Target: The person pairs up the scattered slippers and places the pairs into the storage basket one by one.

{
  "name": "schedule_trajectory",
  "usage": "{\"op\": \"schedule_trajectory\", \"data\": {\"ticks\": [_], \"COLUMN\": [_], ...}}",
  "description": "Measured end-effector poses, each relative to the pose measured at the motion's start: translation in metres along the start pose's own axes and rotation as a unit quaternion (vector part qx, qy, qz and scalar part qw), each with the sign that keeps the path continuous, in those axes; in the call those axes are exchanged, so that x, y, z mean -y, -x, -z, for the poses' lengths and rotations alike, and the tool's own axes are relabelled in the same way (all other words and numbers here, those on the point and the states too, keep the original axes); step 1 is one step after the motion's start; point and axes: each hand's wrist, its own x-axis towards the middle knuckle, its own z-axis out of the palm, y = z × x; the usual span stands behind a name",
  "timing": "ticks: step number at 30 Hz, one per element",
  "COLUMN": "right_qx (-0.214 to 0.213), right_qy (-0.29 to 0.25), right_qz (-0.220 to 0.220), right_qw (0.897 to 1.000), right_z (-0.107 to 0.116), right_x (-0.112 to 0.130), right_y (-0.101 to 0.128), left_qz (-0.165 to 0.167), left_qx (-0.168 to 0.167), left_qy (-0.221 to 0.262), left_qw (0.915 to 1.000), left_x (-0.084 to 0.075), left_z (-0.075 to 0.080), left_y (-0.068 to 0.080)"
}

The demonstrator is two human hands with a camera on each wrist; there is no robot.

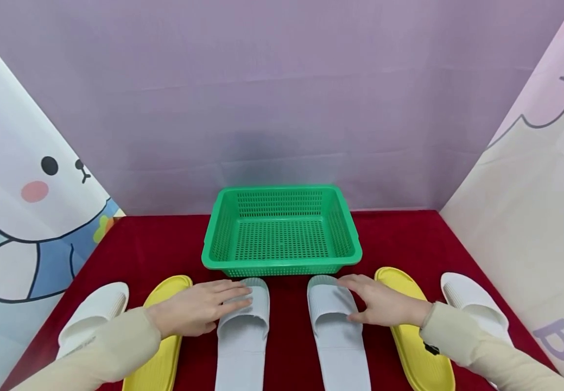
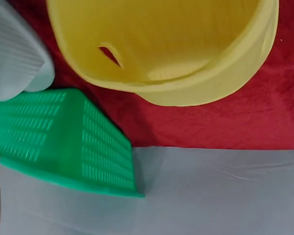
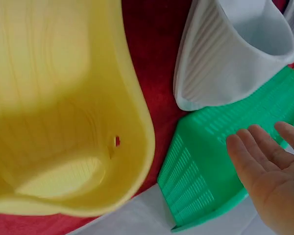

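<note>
Both hands are lying flat and holding nothing, left hand and right hand seemingly touching 2 grey slippers, green basket still sitting empty.

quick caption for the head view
Two hands, left hand and right hand, rest on grey slippers before an empty green basket.

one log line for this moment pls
left hand flat on left grey slipper | right hand flat on right grey slipper | green basket empty
</note>
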Motion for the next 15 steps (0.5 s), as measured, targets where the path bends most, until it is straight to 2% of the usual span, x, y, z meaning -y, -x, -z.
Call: {"op": "schedule_trajectory", "data": {"ticks": [3,7,15], "right_qx": [0.01,0.021,0.048], "right_qy": [-0.002,-0.014,-0.02], "right_qz": [-0.005,-0.023,-0.013], "right_qw": [1.0,0.999,0.999], "right_z": [-0.005,-0.011,-0.021], "right_x": [-0.002,-0.005,-0.011], "right_y": [-0.003,-0.01,-0.022], "left_qz": [-0.013,-0.041,-0.118], "left_qx": [0.019,0.029,0.074], "left_qy": [0.009,0.0,-0.035], "left_qw": [0.9997,0.9987,0.9896], "left_x": [0.002,0.008,0.014], "left_z": [-0.009,-0.017,-0.02], "left_y": [-0.005,-0.013,-0.032]}}
